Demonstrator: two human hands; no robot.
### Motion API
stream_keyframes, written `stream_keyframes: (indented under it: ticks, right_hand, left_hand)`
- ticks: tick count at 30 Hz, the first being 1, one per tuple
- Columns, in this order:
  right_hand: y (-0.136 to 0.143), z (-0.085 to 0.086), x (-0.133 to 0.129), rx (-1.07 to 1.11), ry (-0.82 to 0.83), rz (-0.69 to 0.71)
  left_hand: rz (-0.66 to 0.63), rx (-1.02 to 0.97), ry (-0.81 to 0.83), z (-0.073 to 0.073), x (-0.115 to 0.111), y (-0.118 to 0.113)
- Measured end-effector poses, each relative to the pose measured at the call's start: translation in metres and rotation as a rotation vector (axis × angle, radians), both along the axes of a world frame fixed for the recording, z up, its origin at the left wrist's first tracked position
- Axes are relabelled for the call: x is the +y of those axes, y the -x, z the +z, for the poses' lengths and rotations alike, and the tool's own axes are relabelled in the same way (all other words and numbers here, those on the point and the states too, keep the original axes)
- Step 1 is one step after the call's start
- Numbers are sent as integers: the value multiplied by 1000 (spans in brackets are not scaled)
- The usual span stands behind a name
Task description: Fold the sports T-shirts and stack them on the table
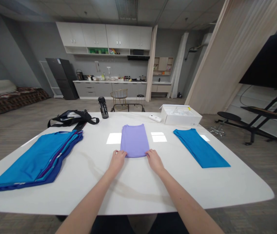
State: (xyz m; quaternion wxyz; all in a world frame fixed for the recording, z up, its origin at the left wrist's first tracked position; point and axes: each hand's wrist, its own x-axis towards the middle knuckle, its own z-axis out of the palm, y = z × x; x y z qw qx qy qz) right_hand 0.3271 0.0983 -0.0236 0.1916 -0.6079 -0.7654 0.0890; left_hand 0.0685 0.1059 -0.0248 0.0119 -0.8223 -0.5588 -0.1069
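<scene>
Lilac cloth [135, 140], hands [118, 160] pinching corners, box [182, 119] with pale contents [178, 111]

1 bottle [103, 108] (dark, upright) stands near a black bag [71, 121].

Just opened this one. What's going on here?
A person has both hands on a folded purple cloth lying flat on a white table: the left hand pinches its near left corner, the right hand its near right one. A folded blue cloth lies off to the right, and a pile of blue and purple cloths to the left. Neither hand touches those.
</scene>
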Motion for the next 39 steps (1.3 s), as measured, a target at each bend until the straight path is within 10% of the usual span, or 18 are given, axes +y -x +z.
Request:
stream_keyframes:
  ticks: [8, 14, 24, 34, 39]
  right_hand:
    - [-27, 3, -94, 156, 81, 180]
    - [-37, 22, -147, 199, 187, 242]
    - [-22, 21, -48, 9, 145, 184]
    - [-16, -3, -30, -104, 190, 223]
    - [-16, 5, 32, -77, 100, 0]
  left_hand:
    - [-153, -62, 126, -6, -101, 13]
    - [-221, -252, 270, 19, -151, 18]
    - [-184, -252, 75, 13, -36, 10]
    - [-75, -52, 170, -17, -26, 14]
    - [109, -66, 150, -5, 28, 23]
